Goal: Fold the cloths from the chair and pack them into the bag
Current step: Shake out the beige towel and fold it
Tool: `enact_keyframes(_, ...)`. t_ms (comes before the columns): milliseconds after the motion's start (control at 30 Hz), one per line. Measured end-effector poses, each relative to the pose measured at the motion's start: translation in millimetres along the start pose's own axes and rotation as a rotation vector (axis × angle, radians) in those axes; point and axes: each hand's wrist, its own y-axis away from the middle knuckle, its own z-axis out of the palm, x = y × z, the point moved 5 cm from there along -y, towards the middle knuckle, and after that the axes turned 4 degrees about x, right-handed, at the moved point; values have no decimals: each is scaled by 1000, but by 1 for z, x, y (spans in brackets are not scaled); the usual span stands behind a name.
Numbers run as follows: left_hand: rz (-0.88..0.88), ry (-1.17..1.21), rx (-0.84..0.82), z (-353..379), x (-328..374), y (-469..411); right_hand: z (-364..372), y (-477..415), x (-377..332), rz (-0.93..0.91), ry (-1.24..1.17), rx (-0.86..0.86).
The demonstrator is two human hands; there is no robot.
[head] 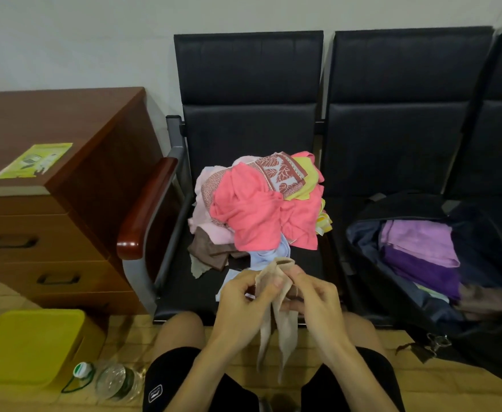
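My left hand (241, 295) and right hand (313, 295) both pinch the top of a beige cloth (276, 310) hanging between my knees, near the cloth pile (258, 209) on the chair (244, 84), with the open bag (416, 263) to the right.

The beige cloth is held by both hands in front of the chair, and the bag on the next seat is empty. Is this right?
No: the head view shows purple cloths lying in the bag. The left hand and right hand do hold the beige cloth before the chair.
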Motion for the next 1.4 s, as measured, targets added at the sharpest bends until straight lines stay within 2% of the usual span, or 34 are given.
enact_keyframes(100, 33, -118, 21, 0, 6, 2, 1, 2, -9, 91, -135, -66)
enact_keyframes(167, 85, -176, 27, 1, 9, 3, 4, 3, -14, 99, -119, -124)
enact_keyframes(333, 100, -132, -67, 3, 8, 1, -6, 8, -21, 34, -116, -145)
enact_keyframes(433, 94, -95, -120, 1, 8, -6, -28, 4, -13, -30, -130, 45)
enact_keyframes(500, 104, -68, -102, -7, 12, -16, -48, -2, -7, -120, -18, 224)
enact_keyframes(533, 127, -63, -100, -12, 18, -19, -53, -5, -7, -164, 64, 250)
enact_keyframes(600, 175, -49, -136, -19, 33, -25, -54, -11, -7, -178, 188, 157)
enact_keyframes(700, 199, -40, -238, -31, 53, -31, -37, -17, -18, -106, 276, -197)
enact_keyframes(767, 200, -50, -286, -38, 61, -31, -30, -22, -37, -160, 261, -288)
enact_keyframes(867, 252, -70, -120, -54, 70, -37, -32, -26, -80, -347, 186, -147)
enact_keyframes(933, 279, -37, -2, -58, 76, -36, -22, -22, -101, -482, 285, -131)
enact_keyframes(1000, 314, -39, 57, -60, 81, -33, -13, -17, -107, -511, 285, -123)
enact_keyframes(1100, 368, -37, 102, -59, 86, -32, -15, -15, -107, -450, 96, -95)
enact_keyframes(1200, 373, -29, 142, -54, 90, -36, -15, -15, -86, -289, -85, -246)
enact_keyframes(1333, 322, -4, 129, -48, 90, -43, -1, -9, -31, -56, 10, -386)
enact_keyframes(1400, 302, 3, 98, -47, 89, -46, 3, -7, -18, 24, -51, -387)
